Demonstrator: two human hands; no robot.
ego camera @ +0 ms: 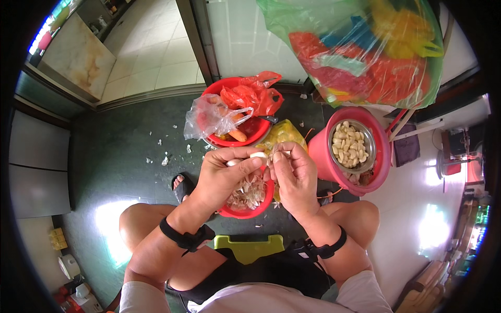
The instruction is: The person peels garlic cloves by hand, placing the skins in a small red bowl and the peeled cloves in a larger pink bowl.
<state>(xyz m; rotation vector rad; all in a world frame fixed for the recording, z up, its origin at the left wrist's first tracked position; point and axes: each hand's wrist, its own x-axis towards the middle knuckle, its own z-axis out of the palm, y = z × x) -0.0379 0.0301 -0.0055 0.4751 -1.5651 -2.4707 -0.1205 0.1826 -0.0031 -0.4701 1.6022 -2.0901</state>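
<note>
My left hand (229, 172) pinches a white garlic clove (258, 155) between thumb and index finger. Another pale clove (234, 162) is tucked deeper in that hand. Close by on the right, my right hand (291, 172) grips papery garlic skin (285, 153) between thumb and fingers. Both hands are held over a red basin (250, 214) of loose garlic skins (246, 195), and they partly hide it. To the right, a steel bowl (372, 150) of peeled garlic cloves (349, 144) rests in the mouth of a pink bucket (327, 144).
Ahead stands a red basin (258, 137) with carrots (237, 135), plastic bags (250, 96) and a black-handled knife (269, 119). A yellow bag (287, 133) lies beside it. A large green bag (364, 58) of coloured bags hangs at upper right. Skin scraps (165, 160) dot the dark floor (117, 156).
</note>
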